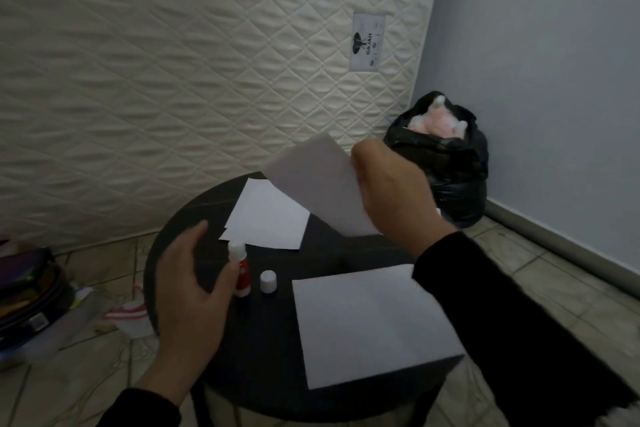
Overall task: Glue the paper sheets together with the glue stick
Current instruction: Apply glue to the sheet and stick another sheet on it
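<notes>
A large white paper sheet point(374, 326) lies flat on the near right part of the round dark table point(270, 350), its near corner reaching the table edge and its right side covered by the right arm's black sleeve point(502, 319). To its left, the left hand point(188, 291) is over the near left part of the table, fingers straight and spread, palm facing right; its thumb touches the red-bodied glue stick point(241, 269), which stands upright and uncapped with its white tip exposed. No finger is curled round the stick. The small white cylindrical cap point(268, 281) stands on the table just to the right of the glue stick, apart from it and near the left edge of the large sheet. Farther back, two overlapping white paper sheets point(268, 215) lie flat near the far edge of the table. Above them, the right hand point(391, 187) pinches a further white paper sheet point(320, 184) by its right edge and holds it lifted clear of the table, tilted. On the tiled floor point(540, 270) to the far right stands a black plastic bag point(446, 177) with pale contents showing at its mouth. A quilted cream mattress point(173, 62) leans upright behind the table, beside a grey wall point(554, 62).
</notes>
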